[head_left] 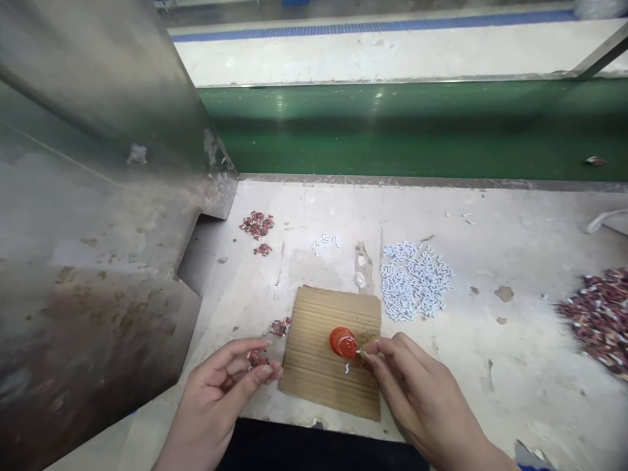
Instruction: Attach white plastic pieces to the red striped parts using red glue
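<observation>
My left hand (228, 383) pinches a small dark red piece (256, 358) between thumb and fingers, left of a square of brown cardboard (314, 373). A small red dish (343, 342) with shiny red contents rests on the cardboard. At its right edge, my right hand (417, 386) holds a tiny white piece (360, 352) between thumb and forefinger. One loose white squiggly piece (347, 368) lies just below the dish. Another dark red cluster (280, 326) sits by the cardboard's left edge.
White pieces form a large pile (415, 281) behind right and a small group (326, 243) behind the cardboard. Dark red pieces lie at back left (257, 224) and far right (601, 317). A metal housing (112, 196) stands left; a green belt (392, 131) runs behind.
</observation>
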`<control>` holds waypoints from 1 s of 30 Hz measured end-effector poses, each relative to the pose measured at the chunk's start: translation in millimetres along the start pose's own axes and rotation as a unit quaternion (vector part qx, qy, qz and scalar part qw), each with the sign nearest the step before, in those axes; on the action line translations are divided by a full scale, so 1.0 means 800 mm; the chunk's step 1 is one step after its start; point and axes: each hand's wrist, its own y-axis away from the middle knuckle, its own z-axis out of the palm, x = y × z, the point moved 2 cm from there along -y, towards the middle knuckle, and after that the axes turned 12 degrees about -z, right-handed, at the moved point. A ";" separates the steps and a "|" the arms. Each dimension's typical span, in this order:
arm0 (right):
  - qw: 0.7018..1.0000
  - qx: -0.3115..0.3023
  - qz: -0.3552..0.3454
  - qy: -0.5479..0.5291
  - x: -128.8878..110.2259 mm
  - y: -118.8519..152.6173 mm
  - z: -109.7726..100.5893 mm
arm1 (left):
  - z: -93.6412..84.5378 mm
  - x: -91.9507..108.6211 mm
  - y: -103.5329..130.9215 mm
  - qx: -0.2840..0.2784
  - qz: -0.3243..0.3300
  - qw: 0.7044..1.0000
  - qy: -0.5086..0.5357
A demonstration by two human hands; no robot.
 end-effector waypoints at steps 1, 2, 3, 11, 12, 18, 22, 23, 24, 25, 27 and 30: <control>1.000 -0.003 -0.004 0.002 -0.001 -0.001 0.001 | 0.000 0.000 -0.001 0.009 -0.001 1.000 0.014; 1.000 -0.005 -0.006 0.005 -0.002 -0.001 0.002 | 0.000 -0.001 -0.002 0.023 0.004 0.999 0.030; 1.000 -0.007 -0.008 0.008 -0.002 -0.001 0.002 | -0.001 -0.001 -0.003 0.040 0.013 0.998 0.045; 0.999 -0.008 -0.029 0.029 -0.002 0.000 0.003 | -0.013 -0.014 -0.012 0.018 -0.009 0.994 0.107; 0.999 -0.007 -0.031 0.031 -0.001 0.000 0.003 | -0.011 -0.012 -0.010 0.019 -0.015 0.992 0.123; 0.999 0.009 -0.031 0.034 -0.004 -0.001 -0.002 | -0.002 0.004 -0.001 0.051 -0.026 0.981 0.183; 0.999 0.035 0.006 0.034 -0.002 0.007 -0.008 | -0.008 -0.002 -0.005 0.009 -0.025 0.988 0.152; 0.998 0.041 0.016 0.034 0.000 0.010 -0.008 | -0.007 -0.003 -0.005 0.001 -0.020 0.990 0.139; 0.998 0.045 0.024 0.031 0.003 0.012 -0.008 | -0.003 -0.003 -0.003 0.004 -0.012 0.992 0.126; 0.998 0.049 0.028 0.028 0.004 0.015 -0.008 | 0.002 -0.001 0.001 0.017 0.000 0.993 0.113; 0.998 0.056 0.032 0.018 0.002 0.019 -0.009 | 0.019 0.006 0.013 0.057 0.034 0.993 0.093; 0.995 0.071 0.046 -0.043 -0.022 0.017 -0.016 | 0.049 0.022 0.031 0.046 0.109 0.990 0.081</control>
